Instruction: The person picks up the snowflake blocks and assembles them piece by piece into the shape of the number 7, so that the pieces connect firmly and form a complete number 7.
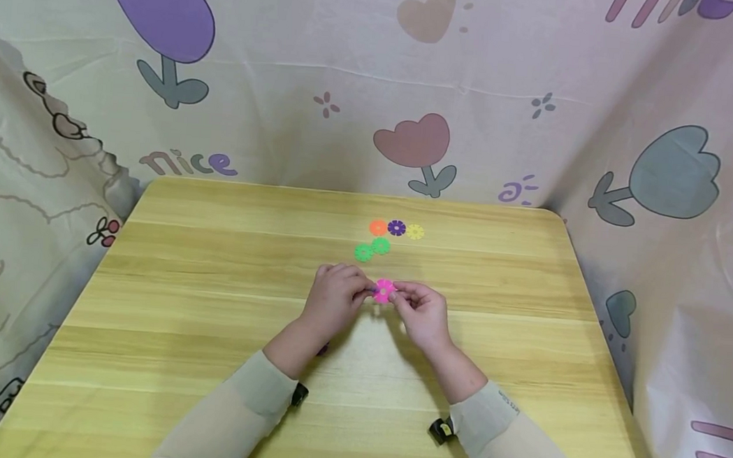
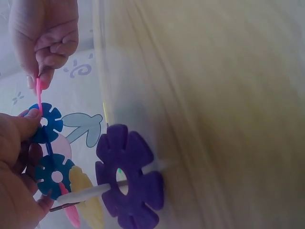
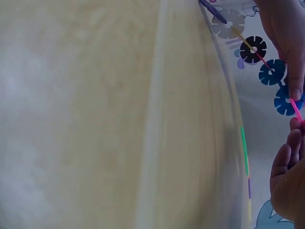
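My left hand point(image 1: 335, 298) holds a linked chain of notched plastic snowflake discs, mostly hidden behind it in the head view. In the left wrist view, its thumb presses a blue disc point(image 2: 55, 126) near one end; a second blue disc, yellow, white and pink pieces and a large purple disc point(image 2: 153, 185) hang along the chain. The right wrist view also shows a black disc point(image 3: 246, 46) and a whitish one point(image 3: 218, 25). My right hand point(image 1: 425, 318) pinches a pink snowflake disc point(image 1: 380, 284), its edge right at the end blue disc, crosswise to it.
On the wooden table point(image 1: 214, 248) beyond the hands lie loose discs: an orange one point(image 1: 374, 222), a purple one point(image 1: 397, 221), a yellow one point(image 1: 419, 226) and two green ones point(image 1: 381, 241). A printed curtain point(image 1: 278, 27) stands around the back and sides.
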A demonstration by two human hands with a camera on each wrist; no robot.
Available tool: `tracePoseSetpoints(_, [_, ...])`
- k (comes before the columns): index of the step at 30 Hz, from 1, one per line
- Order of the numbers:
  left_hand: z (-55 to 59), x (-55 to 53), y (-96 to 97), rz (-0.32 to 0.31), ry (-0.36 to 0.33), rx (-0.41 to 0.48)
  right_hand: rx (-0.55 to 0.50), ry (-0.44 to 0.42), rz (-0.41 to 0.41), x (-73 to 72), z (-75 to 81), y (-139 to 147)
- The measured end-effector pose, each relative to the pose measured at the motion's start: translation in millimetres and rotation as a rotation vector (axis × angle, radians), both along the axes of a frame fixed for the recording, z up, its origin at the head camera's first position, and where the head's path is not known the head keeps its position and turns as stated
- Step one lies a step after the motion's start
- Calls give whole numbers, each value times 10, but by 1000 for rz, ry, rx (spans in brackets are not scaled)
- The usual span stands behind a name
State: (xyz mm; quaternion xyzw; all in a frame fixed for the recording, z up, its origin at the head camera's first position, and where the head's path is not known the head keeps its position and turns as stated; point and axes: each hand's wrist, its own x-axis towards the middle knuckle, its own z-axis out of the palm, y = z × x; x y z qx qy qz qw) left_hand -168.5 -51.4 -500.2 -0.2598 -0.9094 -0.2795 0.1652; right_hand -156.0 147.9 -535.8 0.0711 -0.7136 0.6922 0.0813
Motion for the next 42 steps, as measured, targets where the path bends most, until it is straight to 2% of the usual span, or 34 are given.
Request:
tracePoseSetpoints(9, [-11, -27, -35, -2, -5, -10, 67, 49, 1, -102, -4, 162])
tracePoseSetpoints(22, [8, -19, -58, 19, -34, -39, 190, 102, -58, -247, 48, 260])
tracePoseSetpoints(30, [5, -16, -57, 20, -49, -39, 341, 168, -66, -431, 43, 375])
tracePoseSetpoints(33, [3, -14, -47, 16, -59, -42, 393, 185, -97, -512, 52, 419])
tracePoseSetpoints(42, [7, -22, -63, 13, -56, -39, 511, 174, -172, -800, 17, 485])
